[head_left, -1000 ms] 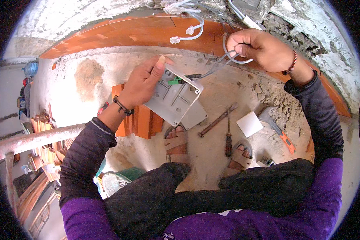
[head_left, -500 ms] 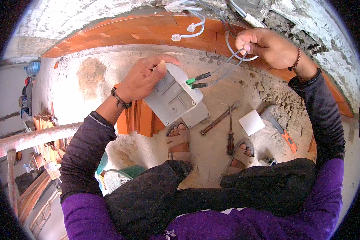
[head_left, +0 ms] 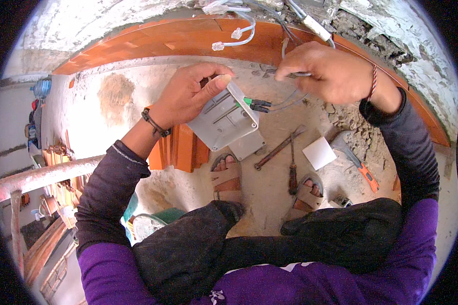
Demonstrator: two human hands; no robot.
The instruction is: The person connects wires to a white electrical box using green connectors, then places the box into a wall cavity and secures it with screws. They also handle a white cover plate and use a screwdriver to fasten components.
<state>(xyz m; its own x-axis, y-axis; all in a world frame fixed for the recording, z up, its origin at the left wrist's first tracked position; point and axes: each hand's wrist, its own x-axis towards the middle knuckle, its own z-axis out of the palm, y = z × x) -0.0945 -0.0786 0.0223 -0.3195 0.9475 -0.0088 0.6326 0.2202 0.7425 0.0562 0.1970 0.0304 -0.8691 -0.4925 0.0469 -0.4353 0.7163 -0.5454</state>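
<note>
My left hand (head_left: pixel 191 94) grips the upper left edge of a grey plastic junction box (head_left: pixel 224 121), tilted so that its open inside faces me. Two fibre-optic connectors (head_left: pixel 254 104), black with green ends, sit at the box's right wall. Thin grey cables (head_left: pixel 295 101) run from them toward my right hand (head_left: pixel 328 71). That hand is closed around the grey cable, its fingertips pointing left above the connectors. Behind it, more grey cable comes down from the rough wall. Network cables (head_left: pixel 252 30) with clear plugs hang to the left of my right hand.
On the floor lie a chisel-like metal bar (head_left: pixel 277 150), a screwdriver (head_left: pixel 292 175), a white square plate (head_left: pixel 319 153) and a hammer (head_left: pixel 359 165) with an orange-black grip. Orange tiles (head_left: pixel 180 150) are stacked below the box. A pole (head_left: pixel 46 178) crosses at the left.
My right hand has moved down and left, nearer the box, and turned with the cable in it. The loop of cable has slackened. My left hand keeps hold of the box.
</note>
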